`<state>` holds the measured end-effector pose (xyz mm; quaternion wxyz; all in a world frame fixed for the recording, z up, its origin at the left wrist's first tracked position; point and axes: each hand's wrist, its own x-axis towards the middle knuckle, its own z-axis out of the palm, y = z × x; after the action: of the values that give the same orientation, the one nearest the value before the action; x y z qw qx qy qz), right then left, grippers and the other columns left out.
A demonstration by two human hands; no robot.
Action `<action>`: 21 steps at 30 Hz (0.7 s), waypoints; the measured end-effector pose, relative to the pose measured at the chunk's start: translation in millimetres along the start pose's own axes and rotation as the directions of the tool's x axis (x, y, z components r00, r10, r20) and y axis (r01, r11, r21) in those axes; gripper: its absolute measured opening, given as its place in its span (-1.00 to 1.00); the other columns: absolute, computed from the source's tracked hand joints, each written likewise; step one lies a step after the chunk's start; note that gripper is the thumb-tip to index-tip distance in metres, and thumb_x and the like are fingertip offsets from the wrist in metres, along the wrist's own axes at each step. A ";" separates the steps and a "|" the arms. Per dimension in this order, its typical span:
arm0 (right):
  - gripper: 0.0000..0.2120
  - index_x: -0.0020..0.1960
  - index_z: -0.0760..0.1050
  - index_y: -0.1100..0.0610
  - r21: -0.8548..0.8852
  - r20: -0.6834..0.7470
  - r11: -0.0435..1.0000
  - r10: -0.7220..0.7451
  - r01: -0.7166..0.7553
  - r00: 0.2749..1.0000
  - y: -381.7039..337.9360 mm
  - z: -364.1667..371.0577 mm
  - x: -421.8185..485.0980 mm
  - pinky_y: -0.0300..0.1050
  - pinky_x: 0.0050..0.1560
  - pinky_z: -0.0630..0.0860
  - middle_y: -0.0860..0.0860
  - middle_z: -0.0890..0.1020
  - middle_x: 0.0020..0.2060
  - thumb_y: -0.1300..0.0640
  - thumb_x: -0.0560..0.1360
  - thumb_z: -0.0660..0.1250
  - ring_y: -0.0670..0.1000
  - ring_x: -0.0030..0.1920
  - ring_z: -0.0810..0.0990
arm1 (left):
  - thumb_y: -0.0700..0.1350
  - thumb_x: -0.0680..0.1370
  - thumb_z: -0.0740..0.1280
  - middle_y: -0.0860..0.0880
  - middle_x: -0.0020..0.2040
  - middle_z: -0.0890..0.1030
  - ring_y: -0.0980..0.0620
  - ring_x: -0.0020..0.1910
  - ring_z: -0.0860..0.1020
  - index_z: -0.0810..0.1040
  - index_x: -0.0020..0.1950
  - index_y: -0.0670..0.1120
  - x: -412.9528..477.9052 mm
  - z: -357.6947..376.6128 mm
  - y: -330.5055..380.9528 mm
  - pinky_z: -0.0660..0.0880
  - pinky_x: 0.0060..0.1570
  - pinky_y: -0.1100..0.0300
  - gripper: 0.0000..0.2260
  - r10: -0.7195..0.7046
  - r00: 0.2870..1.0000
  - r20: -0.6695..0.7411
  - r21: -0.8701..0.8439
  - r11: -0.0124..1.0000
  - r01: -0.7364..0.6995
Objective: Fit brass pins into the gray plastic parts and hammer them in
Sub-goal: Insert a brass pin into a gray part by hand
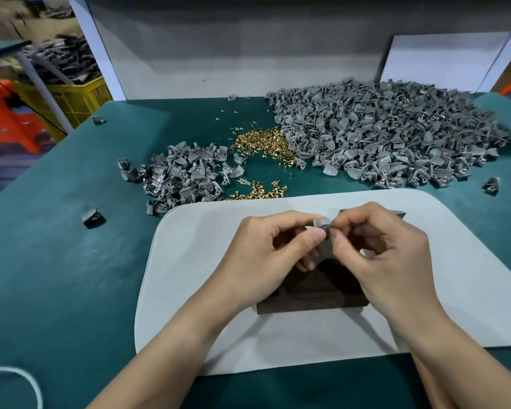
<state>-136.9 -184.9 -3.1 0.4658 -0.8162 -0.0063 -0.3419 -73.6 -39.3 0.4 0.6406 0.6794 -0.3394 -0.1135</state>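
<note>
Gray plastic part (320, 225), pinched by left hand (266, 246) and right hand (387, 249) over a dark block (301, 302), seems light, stiff, best gripped by its edges.

Gray back panel (218, 48), green table (56, 276), yellow crate (80, 98), orange stool (9, 119).

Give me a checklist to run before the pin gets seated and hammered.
1. Grip on part, pinched between left hand and right hand: ok.
2. Pin in the right pinch: cannot tell, hidden.
3. Block below the hands, on the mat: ok.
4. Spare pins on the table beyond the mat: ok.
5. Hammer in view: not ok, none seen.
</note>
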 end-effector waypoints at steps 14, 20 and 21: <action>-0.91 -0.25 0.54 -0.01 0.117 0.094 0.987 0.096 -0.106 0.991 0.8 -1.4 -0.9 -0.27 -0.33 0.45 -0.10 0.59 -0.38 0.16 0.36 0.42 -0.08 -0.41 0.54 | -0.26 0.43 0.37 0.01 -0.26 0.65 0.05 -0.34 0.64 0.57 -0.02 -0.16 1.9 -3.0 2.8 0.58 -0.26 0.25 -0.85 -0.068 0.997 -0.032 -0.276 0.960 0.056; -0.89 -0.24 0.58 0.01 0.252 0.098 0.957 0.119 -0.141 0.988 -2.2 -1.8 1.3 -0.31 -0.36 0.47 0.06 0.59 -0.43 0.21 0.37 0.43 -0.06 -0.50 0.51 | -0.43 0.47 0.32 -0.03 -0.18 0.69 0.04 -0.22 0.67 0.58 0.05 -0.18 2.9 -5.5 5.6 0.59 -0.21 0.27 -0.76 -0.135 0.990 0.031 -0.372 0.918 0.137; -0.89 -0.23 0.58 0.04 0.261 0.104 0.956 0.110 -0.134 0.988 -2.3 -1.9 1.1 -0.32 -0.35 0.48 0.06 0.59 -0.43 0.23 0.37 0.43 -0.06 -0.49 0.52 | -0.42 0.47 0.31 -0.03 -0.19 0.69 0.04 -0.22 0.67 0.58 0.04 -0.17 2.9 -5.1 5.6 0.59 -0.21 0.28 -0.76 -0.144 0.989 0.030 -0.380 0.914 0.145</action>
<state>-137.8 -185.4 -0.1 0.5911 -0.7590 -0.0227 -0.2721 -70.2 -36.6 7.3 0.7499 0.5653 -0.2602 -0.2246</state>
